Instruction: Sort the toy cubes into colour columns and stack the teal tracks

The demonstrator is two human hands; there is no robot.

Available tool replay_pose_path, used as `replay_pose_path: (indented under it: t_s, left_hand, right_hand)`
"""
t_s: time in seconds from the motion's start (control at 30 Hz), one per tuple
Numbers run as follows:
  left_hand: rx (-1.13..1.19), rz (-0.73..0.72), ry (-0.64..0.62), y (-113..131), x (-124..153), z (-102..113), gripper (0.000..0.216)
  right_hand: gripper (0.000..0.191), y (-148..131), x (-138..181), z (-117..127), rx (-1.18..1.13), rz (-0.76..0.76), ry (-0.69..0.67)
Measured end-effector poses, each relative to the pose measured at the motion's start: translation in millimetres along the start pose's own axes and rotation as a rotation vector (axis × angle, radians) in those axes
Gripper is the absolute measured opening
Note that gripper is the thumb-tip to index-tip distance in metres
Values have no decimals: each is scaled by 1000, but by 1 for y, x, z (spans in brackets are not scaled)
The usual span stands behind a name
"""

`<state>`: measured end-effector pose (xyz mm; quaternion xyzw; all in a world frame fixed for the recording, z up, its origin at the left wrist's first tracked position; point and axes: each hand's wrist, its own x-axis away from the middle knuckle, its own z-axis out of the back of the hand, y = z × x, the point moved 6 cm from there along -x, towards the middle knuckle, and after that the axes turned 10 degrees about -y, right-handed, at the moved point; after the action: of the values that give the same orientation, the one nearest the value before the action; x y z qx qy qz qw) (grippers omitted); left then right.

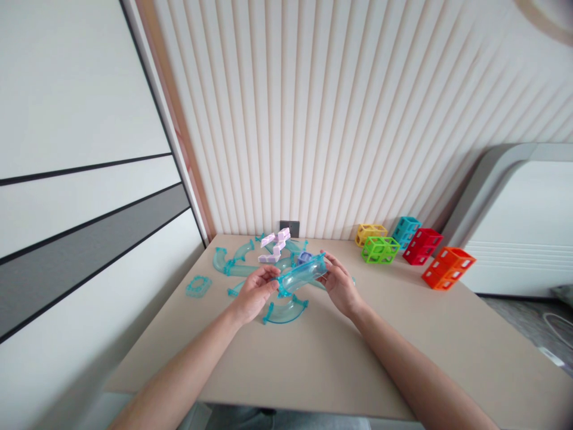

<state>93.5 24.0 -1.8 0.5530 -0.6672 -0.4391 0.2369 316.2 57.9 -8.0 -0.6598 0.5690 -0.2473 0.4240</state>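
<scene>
Between my two hands, just above the table, is a straight translucent blue track piece [301,277], tilted up toward the right. My left hand [256,292] pinches its left end, and my right hand [341,283] grips the right end. Beneath it on the table lies a curved blue track piece [286,312]. More translucent blue track pieces [244,270] spread out behind and to the left. Lilac zigzag blocks [276,246] and a small blue-violet cube [305,257] are just behind the held piece, partly among the tracks.
A flat blue square frame [198,286] lies at the table's left. Several open-frame blocks stand at the right: yellow [370,233], green [380,249], teal [406,233], red [422,246] and orange [449,268]. A ribbed wall with a dark socket [290,227] borders the back edge.
</scene>
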Motion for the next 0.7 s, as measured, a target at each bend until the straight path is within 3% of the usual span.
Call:
replay_pose_path:
  t_s: [0.43,0.7]
  left_hand:
    - [-107,6,-101,-2,1,0,30]
    - [-65,-66,-17,2,-2,0,39]
  right_hand:
    - [37,-6,2,-2,42,29,29]
    - [33,-6,1,5,25,110,63]
